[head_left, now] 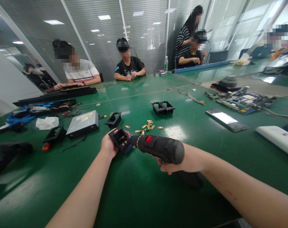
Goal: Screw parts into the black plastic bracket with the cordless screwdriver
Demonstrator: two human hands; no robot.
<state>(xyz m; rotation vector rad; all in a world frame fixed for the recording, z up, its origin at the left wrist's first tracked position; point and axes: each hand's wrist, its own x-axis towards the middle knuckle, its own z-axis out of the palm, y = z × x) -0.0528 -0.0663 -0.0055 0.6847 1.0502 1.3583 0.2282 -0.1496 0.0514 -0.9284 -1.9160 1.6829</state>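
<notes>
My left hand (pixel 109 144) grips a black plastic socket housing (pixel 120 139) by its left side, tilted so its open inside faces me. Brass-coloured parts show in the housing's compartments. In my right hand (pixel 168 166) is a black cordless drill (pixel 161 147) with a red switch on top. Its front end points left into the housing; the bit's tip is hard to make out. Just beyond the drill lie several small brass plates (pixel 147 126) in a loose pile. Another black housing (pixel 113 119) stands right behind the one I hold.
A double black frame (pixel 163 107) stands farther back. On the left are a grey disc drive (pixel 83 123), another black housing (pixel 55 134) and white tissue (pixel 47 123). To the right lie a phone (pixel 226 119) and a circuit board (pixel 247 98). Several people are across the green table (pixel 134 196).
</notes>
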